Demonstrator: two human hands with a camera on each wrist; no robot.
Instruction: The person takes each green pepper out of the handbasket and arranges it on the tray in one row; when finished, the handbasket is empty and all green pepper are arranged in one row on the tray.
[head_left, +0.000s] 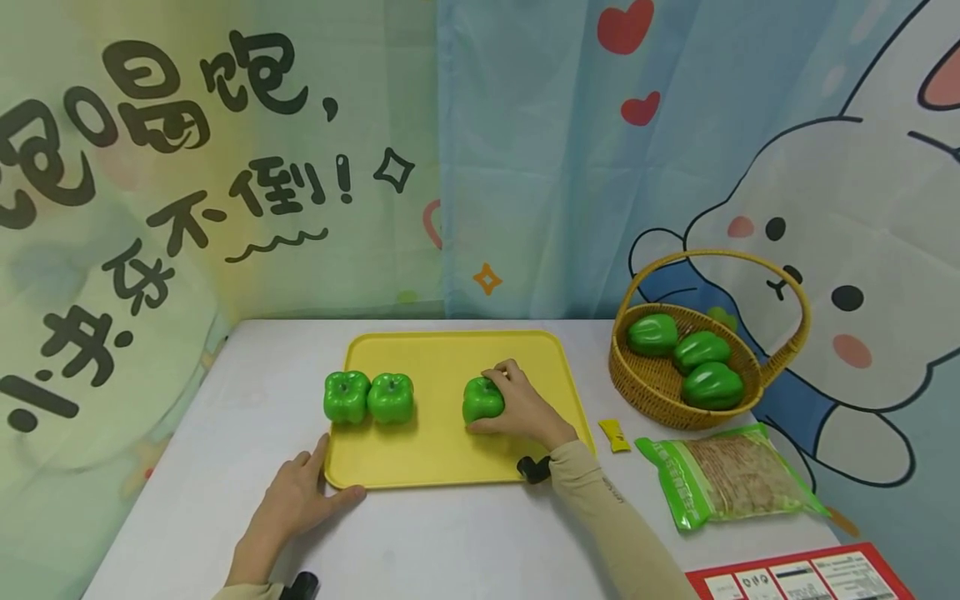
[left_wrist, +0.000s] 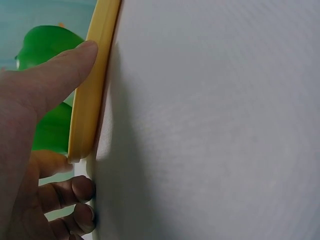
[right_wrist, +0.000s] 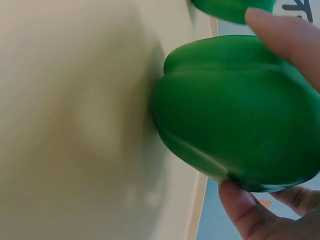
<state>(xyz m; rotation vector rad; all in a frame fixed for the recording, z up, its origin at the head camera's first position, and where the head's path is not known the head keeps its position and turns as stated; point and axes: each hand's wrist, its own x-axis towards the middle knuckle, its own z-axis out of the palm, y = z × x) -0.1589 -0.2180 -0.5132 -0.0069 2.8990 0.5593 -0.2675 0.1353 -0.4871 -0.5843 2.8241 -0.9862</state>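
On the yellow tray, a green bell pepper is between the thumb and fingers of my right hand. The right wrist view shows this bell pepper close up, its lower end right at the tray's surface. Two more green bell peppers, one at the tray's left edge and one beside it, sit side by side. My left hand is at the tray's front left corner, thumb along the front rim and forefinger by the left side. In the left wrist view the thumb rests against the tray rim.
A wicker basket with a tall handle holds several green vegetables at the back right. In front of it lie a small yellow packet and a green-and-clear bag. A red-bordered box is at the front right. Printed cloth hangs behind the table.
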